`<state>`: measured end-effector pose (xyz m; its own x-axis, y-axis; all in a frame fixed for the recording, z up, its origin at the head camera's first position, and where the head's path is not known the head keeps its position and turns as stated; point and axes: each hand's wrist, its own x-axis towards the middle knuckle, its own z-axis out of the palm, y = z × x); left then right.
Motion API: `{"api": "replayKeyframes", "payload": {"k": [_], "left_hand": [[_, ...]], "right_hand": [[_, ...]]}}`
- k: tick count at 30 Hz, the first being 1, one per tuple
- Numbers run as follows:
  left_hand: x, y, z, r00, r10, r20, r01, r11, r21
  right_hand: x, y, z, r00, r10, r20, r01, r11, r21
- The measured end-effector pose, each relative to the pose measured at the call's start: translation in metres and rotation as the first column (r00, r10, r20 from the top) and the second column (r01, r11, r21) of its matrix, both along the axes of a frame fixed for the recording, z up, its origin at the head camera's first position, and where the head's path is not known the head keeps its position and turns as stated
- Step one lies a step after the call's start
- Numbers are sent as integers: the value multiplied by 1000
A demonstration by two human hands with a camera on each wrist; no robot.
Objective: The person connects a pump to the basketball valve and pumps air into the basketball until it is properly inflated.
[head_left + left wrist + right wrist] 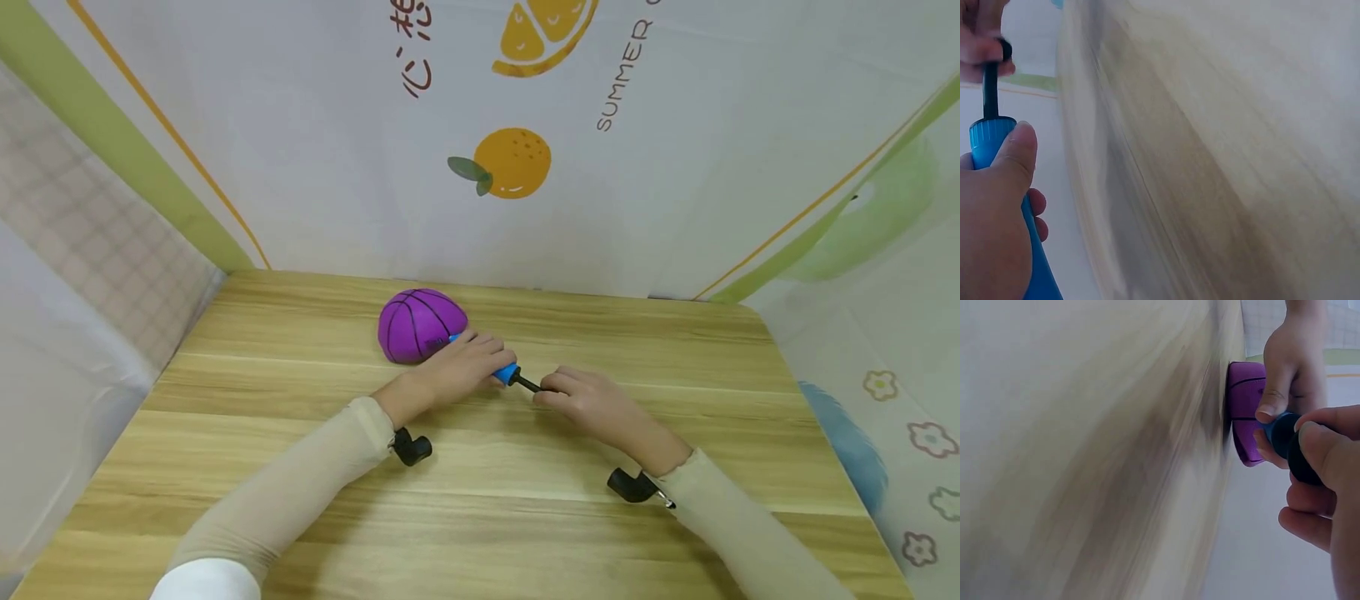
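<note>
A purple ball point(416, 323) with black seam lines sits at the back of the table, misshapen and partly flattened. My left hand point(467, 368) grips the blue barrel of a hand pump point(506, 373), whose far end points at the ball's side. Whether a needle enters the ball is hidden behind that hand. A black rod point(990, 94) extends from the barrel, pulled partway out. At its end, my right hand point(592, 406) pinches the black handle point(1301, 461) between thumb and fingers.
Under both arms lies a wood-grain table point(510, 533). A white cloth point(337, 150) printed with oranges hangs behind its back edge, with more cloth at both sides. Small black devices point(411, 448) are strapped at both wrists.
</note>
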<state>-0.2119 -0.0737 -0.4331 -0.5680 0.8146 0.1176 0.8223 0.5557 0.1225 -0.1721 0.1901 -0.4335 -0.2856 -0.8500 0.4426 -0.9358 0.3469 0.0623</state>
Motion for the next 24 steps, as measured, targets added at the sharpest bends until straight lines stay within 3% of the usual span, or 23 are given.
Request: {"api": "replayKeyframes", "payload": {"k": [7, 13, 24], "left_hand": [[0, 0, -1, 1000, 5, 7, -6, 1000, 11], [0, 0, -2, 1000, 2, 0, -2, 1000, 25], [-1, -1, -2, 1000, -2, -3, 2, 999, 36]], "right_hand": [[16, 26, 7, 999, -8, 39, 7, 1000, 26], [28, 41, 12, 1000, -16, -5, 16, 1000, 9], [37, 48, 10, 1000, -20, -14, 20, 1000, -1]]}}
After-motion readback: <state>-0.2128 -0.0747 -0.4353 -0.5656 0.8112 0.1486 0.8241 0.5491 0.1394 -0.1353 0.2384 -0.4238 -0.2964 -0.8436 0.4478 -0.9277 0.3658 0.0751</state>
